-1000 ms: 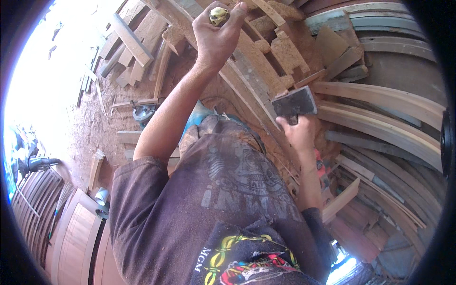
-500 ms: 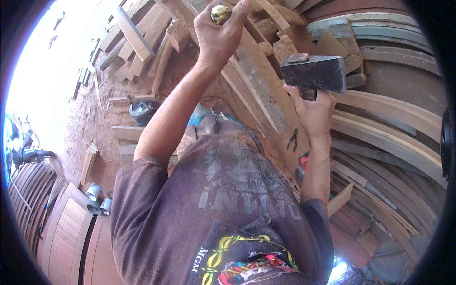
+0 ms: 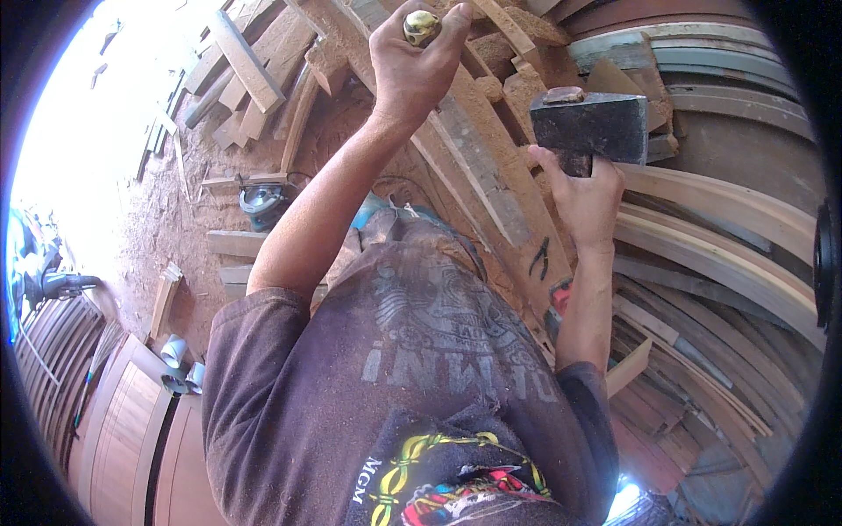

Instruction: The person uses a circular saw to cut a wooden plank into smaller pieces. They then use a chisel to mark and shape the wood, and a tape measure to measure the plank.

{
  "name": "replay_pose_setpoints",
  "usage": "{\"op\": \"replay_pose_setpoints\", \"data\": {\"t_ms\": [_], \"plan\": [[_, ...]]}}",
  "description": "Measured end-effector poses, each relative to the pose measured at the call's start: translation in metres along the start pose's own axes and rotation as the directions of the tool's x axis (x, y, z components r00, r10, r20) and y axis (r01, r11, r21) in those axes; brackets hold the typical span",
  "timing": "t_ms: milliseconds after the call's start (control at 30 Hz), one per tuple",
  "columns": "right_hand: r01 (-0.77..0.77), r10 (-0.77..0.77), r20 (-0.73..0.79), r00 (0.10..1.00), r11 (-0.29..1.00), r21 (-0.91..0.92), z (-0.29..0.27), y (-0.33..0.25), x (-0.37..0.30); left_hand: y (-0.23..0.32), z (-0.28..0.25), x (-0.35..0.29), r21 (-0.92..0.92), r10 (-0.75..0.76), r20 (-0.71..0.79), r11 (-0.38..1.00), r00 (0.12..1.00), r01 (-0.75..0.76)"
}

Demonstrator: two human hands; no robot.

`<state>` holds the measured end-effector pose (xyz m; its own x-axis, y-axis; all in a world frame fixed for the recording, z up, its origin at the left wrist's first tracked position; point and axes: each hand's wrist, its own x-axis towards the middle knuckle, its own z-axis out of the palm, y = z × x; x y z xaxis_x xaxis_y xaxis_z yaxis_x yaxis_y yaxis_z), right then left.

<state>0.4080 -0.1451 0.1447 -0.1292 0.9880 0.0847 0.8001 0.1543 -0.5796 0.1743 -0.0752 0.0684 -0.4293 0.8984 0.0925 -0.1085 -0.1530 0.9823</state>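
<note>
At the top middle, my left hand (image 3: 414,77) is closed around something with a shiny gold-coloured round end (image 3: 422,29). The rest of that thing is hidden in the fist. Off to the right, my right hand (image 3: 583,203) grips a hammer (image 3: 592,124) close under its heavy dark block-shaped head. The handle's end pokes out of the top of the head. Both hands are held out ahead of my body, apart from each other, above long beams (image 3: 478,162) dusted with sawdust.
A circular saw (image 3: 263,203) lies on the dusty ground left of my left forearm. Dark pliers (image 3: 540,258) rest near the beams. Offcuts (image 3: 246,61) are heaped at the upper left, and long boards (image 3: 719,197) are stacked at the right. Wooden panels (image 3: 123,421) stand at the lower left.
My left hand has shifted slightly right and down with the gold-ended thing in it. The hammer in my right hand has moved a little right and up.
</note>
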Motion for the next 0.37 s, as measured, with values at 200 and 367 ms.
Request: {"op": "replay_pose_setpoints", "data": {"t_ms": [200,367], "plan": [[0.187,-0.191,-0.219,0.957,0.982,-0.04,-0.05,-0.054,0.049,0.004,0.001,-0.013,0.114,0.096,0.016,0.989,0.995,-0.097],[0.422,-0.729,-0.139,0.67,0.529,-0.736,-0.121,-0.114,0.089,0.001,0.006,-0.014,0.076,0.028,0.05,0.997,0.998,-0.031]]}}
